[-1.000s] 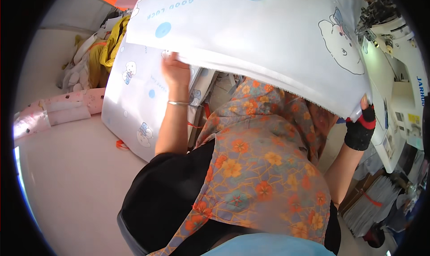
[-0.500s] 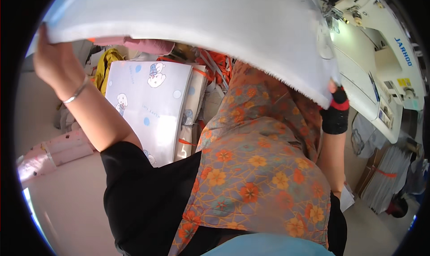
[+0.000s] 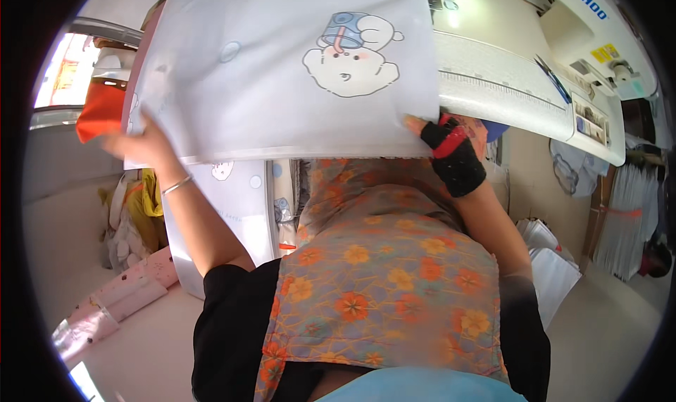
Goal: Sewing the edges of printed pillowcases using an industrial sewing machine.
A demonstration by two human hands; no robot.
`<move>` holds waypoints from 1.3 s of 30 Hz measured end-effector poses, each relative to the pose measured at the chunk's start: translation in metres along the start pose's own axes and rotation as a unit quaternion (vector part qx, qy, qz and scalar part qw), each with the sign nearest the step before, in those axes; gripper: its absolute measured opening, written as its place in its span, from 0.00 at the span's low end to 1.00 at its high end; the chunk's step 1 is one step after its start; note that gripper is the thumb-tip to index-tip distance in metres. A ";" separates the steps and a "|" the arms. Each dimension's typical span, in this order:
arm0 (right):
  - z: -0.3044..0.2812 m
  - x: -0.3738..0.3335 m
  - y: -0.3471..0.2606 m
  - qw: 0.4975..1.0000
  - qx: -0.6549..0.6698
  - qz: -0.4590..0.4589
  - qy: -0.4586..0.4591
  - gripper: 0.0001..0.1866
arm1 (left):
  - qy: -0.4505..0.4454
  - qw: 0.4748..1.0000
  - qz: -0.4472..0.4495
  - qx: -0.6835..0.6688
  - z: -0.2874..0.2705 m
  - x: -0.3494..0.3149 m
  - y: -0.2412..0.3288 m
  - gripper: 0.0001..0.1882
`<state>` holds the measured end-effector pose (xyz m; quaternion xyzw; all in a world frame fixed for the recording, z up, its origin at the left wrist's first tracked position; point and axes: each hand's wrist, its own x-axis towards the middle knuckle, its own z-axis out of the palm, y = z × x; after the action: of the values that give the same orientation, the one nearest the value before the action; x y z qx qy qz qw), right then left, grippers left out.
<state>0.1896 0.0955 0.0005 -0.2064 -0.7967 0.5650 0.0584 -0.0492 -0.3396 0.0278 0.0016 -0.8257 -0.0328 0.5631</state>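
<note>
A pale fabric panel [image 3: 260, 113] printed with a white cartoon animal holding a blue cup lies spread in front of me, its near edge running across above my floral apron. My right hand [image 3: 454, 152], in a black and red fingerless glove, pinches the panel near its right corner, with the thumb on top and the fingers underneath. At the panel's left edge, my left hand [image 3: 144, 145] is slightly blurred. Its thumb touches or hovers over the cloth, and its fingers stretch out past the edge.
A white sewing machine [image 3: 584, 39] stands at the right. A ruler scale [image 3: 493, 82] and thin blue-handled snips [image 3: 553, 78] lie on its table. Similar printed cloth [image 3: 236, 219] is stacked below the panel, near yellow cloth [image 3: 151, 194]. Orange cloth [image 3: 102, 113] hangs far left.
The raised panel has come down flat, and its printed side now shows. Both hands are lower on the cloth's near side, the right further left. The left hand's fingers have spread.
</note>
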 end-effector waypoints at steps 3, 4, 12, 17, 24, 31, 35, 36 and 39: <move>-0.004 -0.004 -0.013 0.999 -0.032 0.025 -0.014 0.26 | -0.227 0.881 0.144 -0.390 -0.036 -0.017 0.203 0.28; -0.004 -0.004 -0.016 0.999 0.003 0.038 -0.018 0.26 | -0.259 0.863 0.278 -0.332 -0.044 -0.029 0.249 0.29; 0.006 0.003 0.003 0.973 0.215 0.017 -0.083 0.24 | -0.334 0.807 0.339 -0.349 -0.037 -0.068 0.328 0.28; 0.013 0.011 0.012 0.883 0.385 0.211 -0.168 0.15 | -0.340 0.788 0.347 -0.378 -0.025 -0.061 0.322 0.28; -0.006 0.003 0.031 0.908 0.340 0.214 -0.122 0.14 | -0.406 0.703 0.412 -0.414 -0.096 -0.068 0.294 0.28; -0.038 0.018 0.050 0.862 -0.240 -0.408 0.180 0.14 | -0.341 0.745 0.430 -0.380 -0.090 -0.086 0.287 0.29; -0.024 0.039 0.040 0.808 -0.316 -0.473 0.155 0.27 | -0.343 0.750 0.403 -0.397 -0.099 -0.086 0.291 0.28; -0.022 0.040 0.040 0.813 -0.302 -0.485 0.109 0.27 | -0.356 0.752 0.396 -0.390 -0.099 -0.086 0.287 0.29; -0.021 0.046 0.043 0.813 -0.256 -0.519 0.063 0.28 | -0.356 0.790 0.356 -0.350 -0.090 -0.086 0.252 0.30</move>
<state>0.1659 0.1441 -0.0382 0.1956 -0.8957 0.2121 0.3383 0.0747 -0.0893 -0.0058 -0.5012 -0.8420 -0.1152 0.1632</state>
